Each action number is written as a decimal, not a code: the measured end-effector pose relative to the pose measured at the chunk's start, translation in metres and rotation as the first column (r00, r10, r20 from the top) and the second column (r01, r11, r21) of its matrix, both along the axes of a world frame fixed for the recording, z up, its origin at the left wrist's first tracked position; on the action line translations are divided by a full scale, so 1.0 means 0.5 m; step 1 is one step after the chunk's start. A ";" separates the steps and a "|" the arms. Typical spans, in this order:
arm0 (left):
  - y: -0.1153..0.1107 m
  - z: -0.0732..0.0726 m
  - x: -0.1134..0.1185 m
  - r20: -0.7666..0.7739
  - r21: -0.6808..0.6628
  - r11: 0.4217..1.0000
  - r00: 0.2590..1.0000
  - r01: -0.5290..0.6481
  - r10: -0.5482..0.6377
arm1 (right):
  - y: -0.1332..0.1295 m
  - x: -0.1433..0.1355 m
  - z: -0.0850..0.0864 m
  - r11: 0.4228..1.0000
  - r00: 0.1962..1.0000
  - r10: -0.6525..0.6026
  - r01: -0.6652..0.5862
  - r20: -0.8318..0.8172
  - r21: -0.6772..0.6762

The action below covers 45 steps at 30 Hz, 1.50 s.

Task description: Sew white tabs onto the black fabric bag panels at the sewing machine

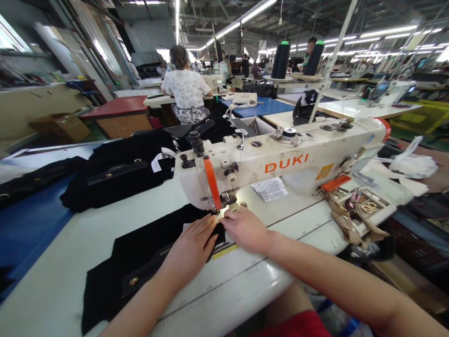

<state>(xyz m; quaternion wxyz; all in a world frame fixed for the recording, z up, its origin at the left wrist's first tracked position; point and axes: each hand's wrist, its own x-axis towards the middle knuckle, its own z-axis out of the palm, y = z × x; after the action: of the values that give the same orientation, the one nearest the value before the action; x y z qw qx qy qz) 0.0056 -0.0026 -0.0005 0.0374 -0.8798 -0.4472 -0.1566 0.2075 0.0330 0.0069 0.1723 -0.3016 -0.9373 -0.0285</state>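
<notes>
Two forearms (322, 271), two hands (191, 248) at one black cloth (140, 243)

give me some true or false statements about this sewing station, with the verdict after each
1. The left hand lies on black fabric. True.
2. The lettering on the sewing machine reads DUKI. True.
3. A tray of small metal hardware sits at the right of the worktop. True.
4. The right hand is reaching into that tray. False: the right hand is beside the left one, near the needle.
5. The two large thread cones ahead are white. False: the thread cones are black.
6. The seated co-worker ahead wears a plain red top. False: the co-worker wears a patterned white one.
</notes>
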 end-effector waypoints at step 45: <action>-0.190 0.125 -0.305 -0.087 -0.012 0.807 0.805 -0.590 0.587 | -0.055 0.017 -0.010 0.989 0.933 0.098 -0.131 -0.345 -0.075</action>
<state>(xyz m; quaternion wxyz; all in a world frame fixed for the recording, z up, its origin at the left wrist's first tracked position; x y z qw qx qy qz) -0.1469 -0.0976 0.0620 0.0850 -0.7040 -0.6989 -0.0936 0.2161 0.0056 0.0018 0.3184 -0.2549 -0.9096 0.0794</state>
